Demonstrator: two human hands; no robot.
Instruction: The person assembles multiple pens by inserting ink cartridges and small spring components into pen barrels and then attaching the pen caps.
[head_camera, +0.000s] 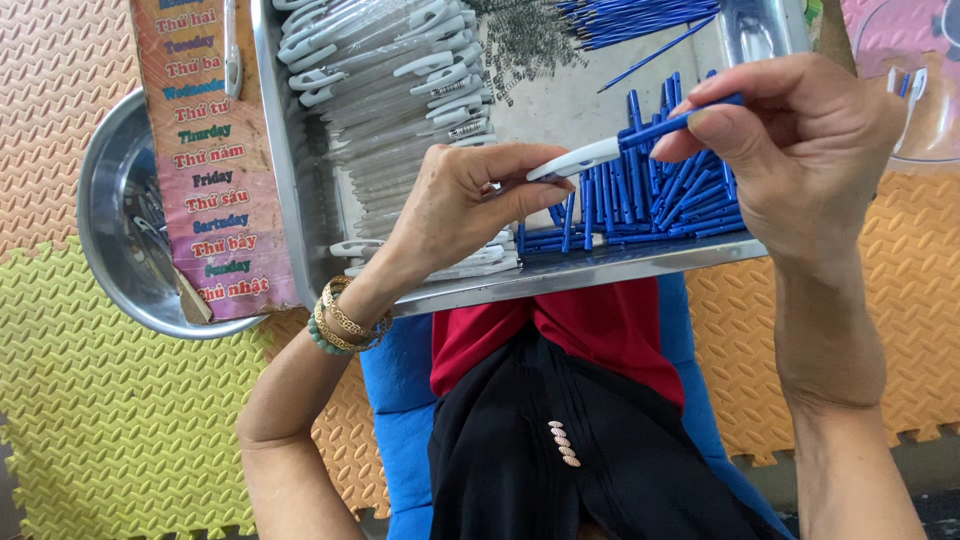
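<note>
Fingers of left hand (455, 200) pinched around white plastic pen barrel (575, 160); fingers of right hand (800, 140) clamped on slim blue plastic pen piece (680, 122), tips of the two parts meeting in mid-air just above shallow rectangular metal tray (600, 270). Judged mid-job: joining of this pair under way, many loose parts left. Inside the tray, nearest the wearer's lap, heap of short blue plastic pieces (680, 195) below the right hand; white clipped barrels (390, 70) stacked along the tray's left side; small metal springs (525, 45) and thin blue refill tubes (630, 20) piled at the far end. Left of the tray, round steel bowl (120, 220), contents hard to make out, partly covered by colourful printed card (210, 150). Beyond the tray's far right corner, clear plastic bowl (915, 90) holding a few pieces. Tray propped over lap and blue cushion (400, 400), on foam floor mats (100, 380).
</note>
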